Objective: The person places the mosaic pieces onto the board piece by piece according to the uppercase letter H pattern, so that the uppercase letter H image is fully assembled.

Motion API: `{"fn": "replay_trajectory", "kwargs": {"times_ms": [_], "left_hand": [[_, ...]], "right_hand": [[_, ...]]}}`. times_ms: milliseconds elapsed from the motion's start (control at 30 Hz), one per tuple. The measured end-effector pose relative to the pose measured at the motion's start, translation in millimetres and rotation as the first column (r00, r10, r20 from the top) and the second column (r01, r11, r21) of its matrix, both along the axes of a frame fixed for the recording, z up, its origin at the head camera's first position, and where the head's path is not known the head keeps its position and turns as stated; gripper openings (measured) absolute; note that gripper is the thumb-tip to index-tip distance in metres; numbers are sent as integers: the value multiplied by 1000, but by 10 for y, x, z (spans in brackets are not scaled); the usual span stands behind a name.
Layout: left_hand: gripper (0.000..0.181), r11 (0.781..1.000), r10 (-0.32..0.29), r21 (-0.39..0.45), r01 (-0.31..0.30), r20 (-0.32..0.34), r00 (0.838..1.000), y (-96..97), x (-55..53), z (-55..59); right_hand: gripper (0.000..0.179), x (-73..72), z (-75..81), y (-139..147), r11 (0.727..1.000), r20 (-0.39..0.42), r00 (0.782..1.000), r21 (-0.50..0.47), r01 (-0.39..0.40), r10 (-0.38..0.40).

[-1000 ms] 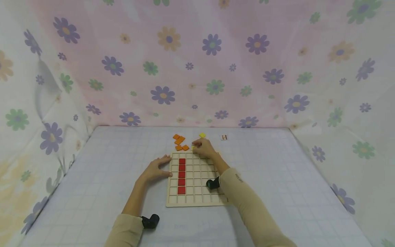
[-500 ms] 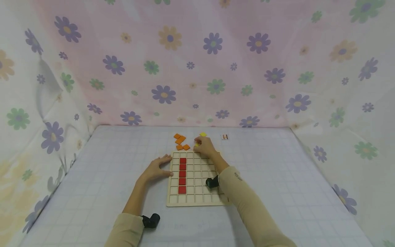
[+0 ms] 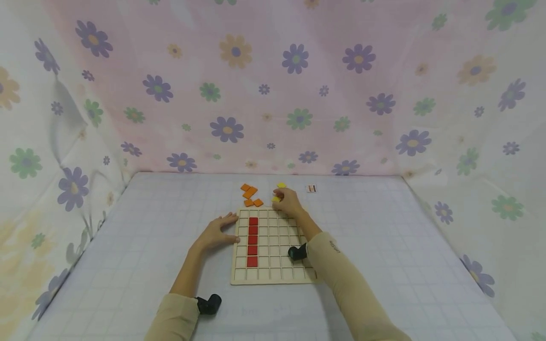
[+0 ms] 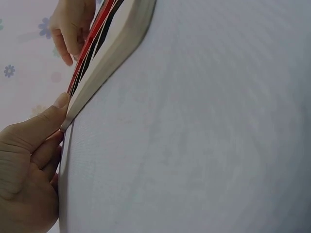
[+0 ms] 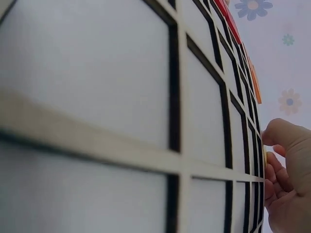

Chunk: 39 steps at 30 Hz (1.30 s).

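A wooden grid board (image 3: pixel 275 281) lies on the table, with a column of several red square tiles (image 3: pixel 253 239) in its second column from the left. My left hand (image 3: pixel 213 235) rests at the board's left edge, thumb and fingers spread; in the left wrist view the thumb tip touches the rim. Just beyond the board's far edge, my right hand (image 3: pixel 288 202) pinches a yellow tile (image 3: pixel 276 199). In the right wrist view, curled fingers (image 5: pixel 279 177) partly hide the yellow tile (image 5: pixel 265 158). Another yellow tile (image 3: pixel 281 185) lies behind that hand.
Several orange tiles (image 3: pixel 250 192) lie past the board's far left corner. A small printed card (image 3: pixel 312 188) is at the back, right of the yellow tiles. A flowered cloth (image 3: pixel 273 109) hangs behind the table and at both sides.
My right hand has shifted slightly right along the board's far edge, and the yellow tile at its fingertips has moved with it. The left hand stays at the board's edge.
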<state>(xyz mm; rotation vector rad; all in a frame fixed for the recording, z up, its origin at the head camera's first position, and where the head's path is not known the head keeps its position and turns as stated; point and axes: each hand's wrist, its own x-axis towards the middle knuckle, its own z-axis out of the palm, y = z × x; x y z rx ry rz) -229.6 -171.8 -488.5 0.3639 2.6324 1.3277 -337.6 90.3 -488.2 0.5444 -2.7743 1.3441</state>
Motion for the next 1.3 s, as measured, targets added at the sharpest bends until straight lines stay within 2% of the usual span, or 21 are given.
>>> {"fn": "replay_trajectory", "kwargs": {"times_ms": [100, 200, 367, 467, 533, 667, 800, 967, 1067, 1167, 1300], "left_hand": [[72, 1000, -2, 1, 2, -8, 1000, 1, -3, 19], [72, 1000, 7, -1, -7, -2, 1000, 4, -1, 26], [73, 1000, 21, -17, -20, 23, 1000, 3, 2, 15], [73, 1000, 26, -15, -25, 24, 999, 1, 7, 19], [73, 1000, 25, -11, -25, 23, 999, 2, 10, 24], [73, 1000, 23, -10, -22, 35, 999, 7, 9, 26], [72, 999, 28, -20, -27, 34, 999, 4, 8, 20], [72, 1000, 14, -12, -14, 15, 1000, -1, 11, 20], [71, 1000, 3, -4, -3, 1, 1000, -3, 11, 18], [72, 1000, 5, -5, -5, -4, 1000, -4, 12, 16], [72, 1000, 4, -10, -5, -3, 1000, -1, 12, 6]], "right_hand": [[41, -4, 42, 13, 1000, 10, 1000, 29, -2, 2], [41, -7, 47, 33, 1000, 24, 1000, 14, 0, 0], [37, 21, 20, 83, 992, 39, 999, -127, 11, -6], [38, 90, 41, 93, 981, 16, 999, -190, -44, 48], [38, 165, 72, 88, 975, -13, 993, -189, -119, 119], [40, 386, 123, 60, 956, -53, 962, -106, -273, 269], [40, 651, 142, -1, 931, -31, 932, -24, -363, 362], [38, 935, 147, -83, 910, -4, 913, 84, -406, 407], [37, 1055, 162, -109, 899, 18, 907, 128, -420, 421], [36, 1124, 166, -115, 898, 15, 907, 137, -418, 420], [32, 1140, 111, -98, 899, -42, 904, 135, -416, 425]]}}
